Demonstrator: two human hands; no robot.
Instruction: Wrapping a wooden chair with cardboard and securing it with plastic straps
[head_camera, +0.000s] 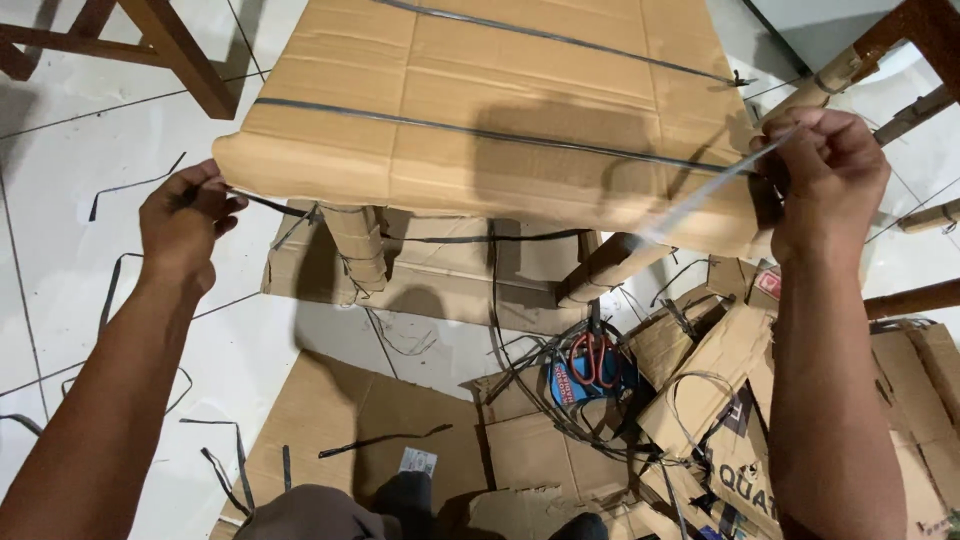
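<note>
both hands (185, 215) (825, 170) grip strap (700, 190) round cardboard-wrapped stool (480, 110).

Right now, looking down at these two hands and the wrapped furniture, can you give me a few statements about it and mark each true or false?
1. The left hand pinches a dark strap at the corner of the cardboard-wrapped piece. True.
2. The right hand hangs free, touching nothing. False: its grip is closed on a pale strap pulled taut at the other corner.
3. Red-handled scissors lie on the floor among the scraps. True.
4. The floor is carpeted. False: it is white tile, strewn with cut strap pieces and cardboard.
5. The cardboard wrapping has no straps around it. False: dark bands cross it.
</note>
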